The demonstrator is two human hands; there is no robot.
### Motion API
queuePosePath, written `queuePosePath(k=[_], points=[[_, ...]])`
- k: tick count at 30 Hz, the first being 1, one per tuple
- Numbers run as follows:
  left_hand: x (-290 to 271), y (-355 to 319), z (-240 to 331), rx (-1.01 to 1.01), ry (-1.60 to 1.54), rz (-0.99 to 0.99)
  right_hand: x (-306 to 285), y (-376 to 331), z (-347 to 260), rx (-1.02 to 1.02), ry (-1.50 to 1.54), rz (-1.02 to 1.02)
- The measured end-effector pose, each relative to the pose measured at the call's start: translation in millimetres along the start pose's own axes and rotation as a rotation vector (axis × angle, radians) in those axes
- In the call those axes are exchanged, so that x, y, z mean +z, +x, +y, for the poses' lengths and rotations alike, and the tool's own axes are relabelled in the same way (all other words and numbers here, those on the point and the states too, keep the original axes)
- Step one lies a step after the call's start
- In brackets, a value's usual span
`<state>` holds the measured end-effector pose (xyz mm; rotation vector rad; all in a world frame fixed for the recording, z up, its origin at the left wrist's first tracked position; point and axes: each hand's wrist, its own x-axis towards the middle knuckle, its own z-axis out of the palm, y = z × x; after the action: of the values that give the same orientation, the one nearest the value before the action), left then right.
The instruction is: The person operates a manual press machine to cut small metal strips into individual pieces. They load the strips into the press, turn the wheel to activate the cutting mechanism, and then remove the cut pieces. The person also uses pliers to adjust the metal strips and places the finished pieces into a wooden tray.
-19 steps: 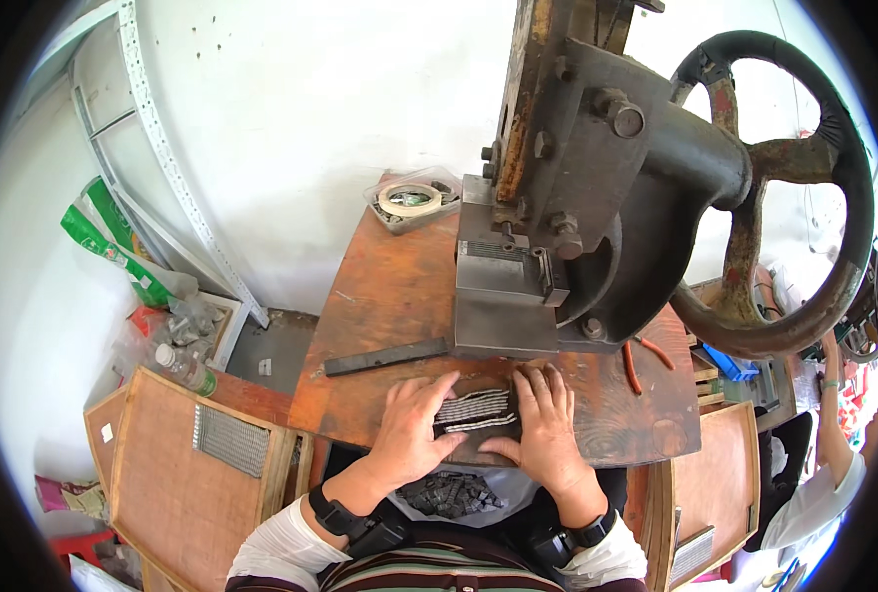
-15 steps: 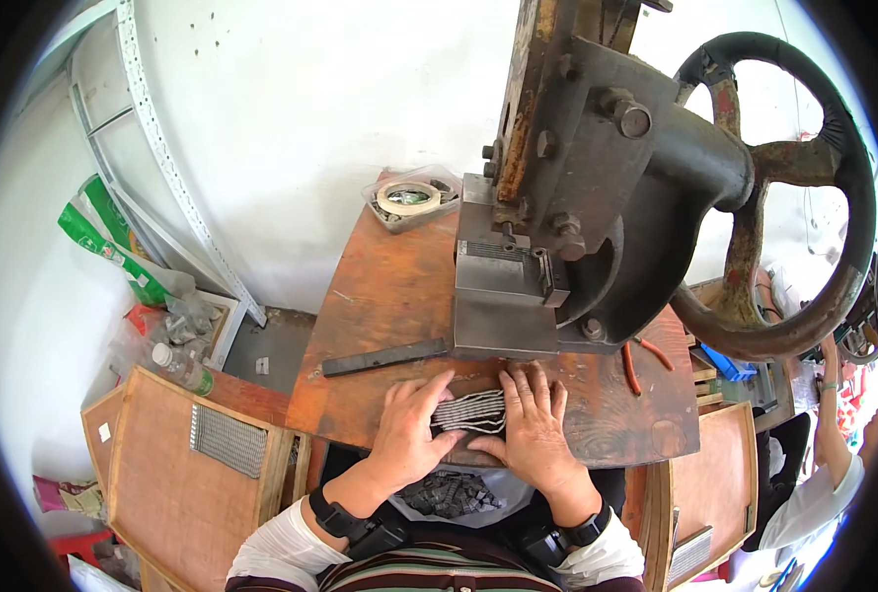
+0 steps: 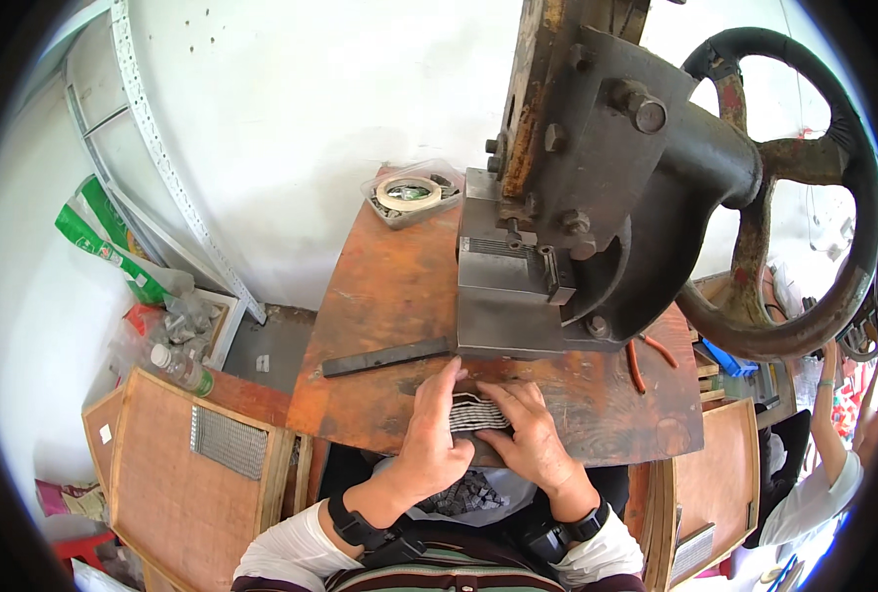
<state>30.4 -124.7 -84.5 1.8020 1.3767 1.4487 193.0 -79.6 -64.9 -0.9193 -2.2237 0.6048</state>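
Observation:
A small bundle of grey ridged metal strips (image 3: 477, 414) is gathered between my two hands at the table's front edge. My left hand (image 3: 427, 439) presses its left end, thumb on the near side and fingers raised along the far side. Around the right end my right hand (image 3: 537, 444) is closed, its fingers over the far side and its thumb in front. The palms and fingers hide both ends of the strips. Just beyond stands a hand press (image 3: 597, 168) with a steel block (image 3: 508, 321) at its base. Below my hands is a pale bag of small dark metal pieces (image 3: 463, 493).
A dark flat bar (image 3: 384, 357) lies on the wooden table (image 3: 360, 296). Red-handled pliers (image 3: 636, 368) rest at the right. A clear box (image 3: 399, 217) holds tape rolls. Wooden trays (image 3: 177, 474) stand at the left. Another person's arm (image 3: 826, 419) shows far right.
My hands have drawn closer around the strips, which look narrower and more evenly aligned. My left hand has turned more upright. The view has shifted slightly.

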Motion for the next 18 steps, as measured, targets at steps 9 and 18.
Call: queuePosePath(k=[9, 18], points=[[-19.3, 4.0, -2.8, -0.024, 0.087, -0.181, -12.0, -7.4, -2.6, 0.112, -0.116, -0.012], [-8.6, 3.3, -1.8, 0.057, 0.147, -0.135, -11.4, -10.9, -6.8, 0.071, -0.38, -0.029]])
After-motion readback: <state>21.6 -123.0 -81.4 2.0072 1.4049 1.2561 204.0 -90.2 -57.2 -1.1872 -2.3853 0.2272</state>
